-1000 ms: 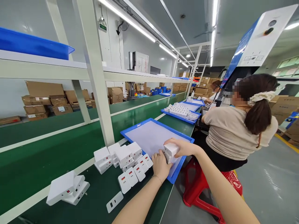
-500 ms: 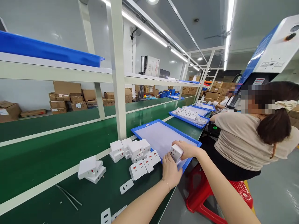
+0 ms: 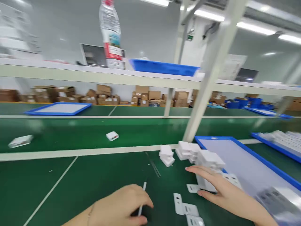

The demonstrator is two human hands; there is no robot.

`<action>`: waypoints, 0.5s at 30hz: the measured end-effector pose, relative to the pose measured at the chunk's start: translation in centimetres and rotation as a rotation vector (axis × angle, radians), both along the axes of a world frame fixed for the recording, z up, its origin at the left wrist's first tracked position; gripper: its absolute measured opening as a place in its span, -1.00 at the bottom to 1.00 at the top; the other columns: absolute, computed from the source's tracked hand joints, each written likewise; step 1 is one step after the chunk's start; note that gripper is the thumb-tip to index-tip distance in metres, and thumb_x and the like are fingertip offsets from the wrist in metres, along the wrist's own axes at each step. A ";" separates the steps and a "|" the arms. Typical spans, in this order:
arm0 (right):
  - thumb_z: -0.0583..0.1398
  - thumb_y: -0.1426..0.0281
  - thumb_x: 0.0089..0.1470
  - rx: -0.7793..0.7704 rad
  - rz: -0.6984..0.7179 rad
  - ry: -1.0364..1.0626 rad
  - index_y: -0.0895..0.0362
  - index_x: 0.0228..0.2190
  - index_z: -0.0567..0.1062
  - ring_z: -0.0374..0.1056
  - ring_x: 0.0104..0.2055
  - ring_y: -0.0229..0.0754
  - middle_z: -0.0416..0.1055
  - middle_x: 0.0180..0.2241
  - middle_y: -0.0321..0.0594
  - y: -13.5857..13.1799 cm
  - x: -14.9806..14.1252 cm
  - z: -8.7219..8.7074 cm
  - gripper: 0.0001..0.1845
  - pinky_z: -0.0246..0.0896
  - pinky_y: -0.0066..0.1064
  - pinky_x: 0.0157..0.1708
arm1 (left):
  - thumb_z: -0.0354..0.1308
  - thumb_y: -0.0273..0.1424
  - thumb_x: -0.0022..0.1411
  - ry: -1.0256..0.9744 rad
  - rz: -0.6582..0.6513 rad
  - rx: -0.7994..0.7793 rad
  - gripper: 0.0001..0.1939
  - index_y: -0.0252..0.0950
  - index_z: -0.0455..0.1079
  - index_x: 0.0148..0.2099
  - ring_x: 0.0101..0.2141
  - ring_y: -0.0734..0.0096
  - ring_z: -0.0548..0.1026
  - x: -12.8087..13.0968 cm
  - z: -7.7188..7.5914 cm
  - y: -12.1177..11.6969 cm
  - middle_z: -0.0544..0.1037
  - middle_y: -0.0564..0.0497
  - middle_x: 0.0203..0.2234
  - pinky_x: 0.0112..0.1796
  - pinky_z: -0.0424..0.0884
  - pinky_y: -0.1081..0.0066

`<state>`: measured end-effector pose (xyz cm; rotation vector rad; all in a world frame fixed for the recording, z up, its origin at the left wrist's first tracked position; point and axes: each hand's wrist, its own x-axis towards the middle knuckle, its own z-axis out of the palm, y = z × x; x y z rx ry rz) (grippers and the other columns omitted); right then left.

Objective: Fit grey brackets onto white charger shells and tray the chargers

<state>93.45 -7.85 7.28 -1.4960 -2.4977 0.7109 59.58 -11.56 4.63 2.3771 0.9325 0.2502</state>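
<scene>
Left hand (image 3: 130, 202), lower centre, curled about white strip (image 3: 140, 211), hold unclear; right hand (image 3: 219, 190), lower right, splayed at white blocks (image 3: 209, 159).

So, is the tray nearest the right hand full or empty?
Neither: blurred white pieces sit at the near end of the tray; bare lining shows beyond.

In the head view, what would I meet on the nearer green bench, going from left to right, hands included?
Left hand, thin white stick, small stack of white blocks, slotted white faceplates, right hand, blue tray loaded with white pieces.
</scene>
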 end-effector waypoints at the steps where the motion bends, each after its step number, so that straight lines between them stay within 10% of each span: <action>1: 0.07 0.11 0.16 -0.040 0.029 0.020 -0.17 0.15 0.26 0.18 0.20 0.00 0.20 0.19 -0.26 1.2 -2.4 -0.2 -0.48 0.26 -0.15 0.07 | 0.06 -0.36 0.27 0.036 0.123 0.045 -0.71 -0.05 0.41 0.02 -0.06 0.22 0.49 -3.1 0.0 0.0 0.54 0.04 -0.08 0.01 0.36 0.25; 6: 0.05 0.17 0.16 -0.029 0.252 0.011 -0.03 0.06 0.39 0.34 0.04 -0.04 0.41 0.02 -0.22 5.7 -15.2 -1.0 -0.55 0.30 -0.17 0.01 | -0.07 -0.62 0.21 0.219 0.602 0.370 -0.62 -0.30 0.43 -0.01 0.12 0.01 0.35 -16.0 -1.5 4.4 0.42 -0.22 0.07 0.11 0.22 -0.04; 11: -0.02 0.24 0.15 0.049 0.372 -0.054 0.05 -0.02 0.46 0.35 0.03 -0.01 0.41 0.01 -0.16 8.5 -24.2 -4.5 -0.55 0.26 -0.13 0.05 | 0.03 -0.46 0.33 0.247 0.703 0.451 -0.73 -0.43 0.35 0.04 0.12 0.16 0.34 -18.0 -1.9 13.3 0.39 -0.15 0.09 0.12 0.25 0.03; 15: -0.07 0.17 0.12 0.184 0.188 -0.125 0.24 0.17 0.27 0.18 0.20 0.09 0.25 0.16 0.02 13.9 -30.3 -8.6 -0.33 0.18 -0.07 0.12 | 0.09 -0.34 0.32 0.276 0.806 0.446 -0.71 -0.41 0.37 0.02 0.07 0.17 0.37 -21.9 -1.5 18.5 0.38 -0.11 0.07 0.08 0.32 0.09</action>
